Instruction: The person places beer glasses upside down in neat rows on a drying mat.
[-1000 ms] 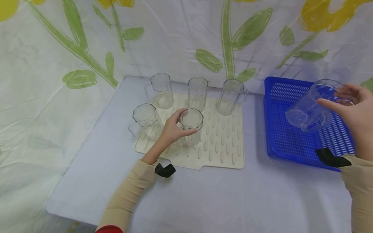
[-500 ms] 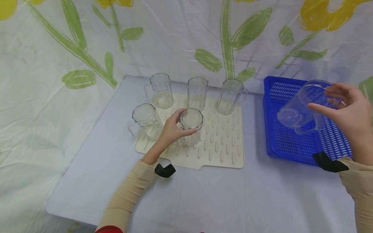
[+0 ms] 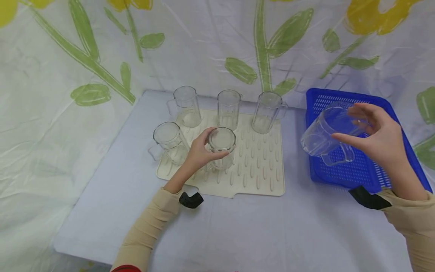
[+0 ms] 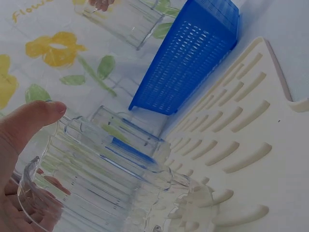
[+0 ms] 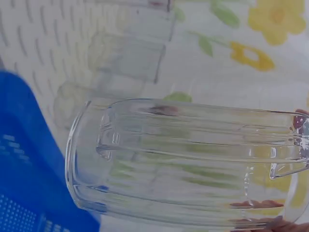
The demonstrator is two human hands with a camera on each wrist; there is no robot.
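My left hand (image 3: pixel 198 153) grips a clear glass mug (image 3: pixel 222 139) near its top, with the thumb on the near side. That mug stands on the cream ribbed drying mat (image 3: pixel 258 183). Close up in the left wrist view, the same glass mug (image 4: pixel 111 174) fills the lower left. Over the blue basket, my right hand (image 3: pixel 380 132) holds another clear glass mug (image 3: pixel 317 138) by one end. It is tilted, with its far end pointing left and down and its handle underneath. In the right wrist view this mug (image 5: pixel 193 159) lies across the picture.
Around the left hand, several more glass mugs stand on the mat, including one at the left (image 3: pixel 168 139) and one at the back right (image 3: pixel 266 113). The blue perforated basket (image 3: pixel 360 93) sits right of the mat. A flower-printed sheet (image 3: pixel 190 49) hangs behind the table.
My right hand has moved left with its mug, from over the basket's middle to its left side. The left hand and the mugs on the mat have stayed in place.
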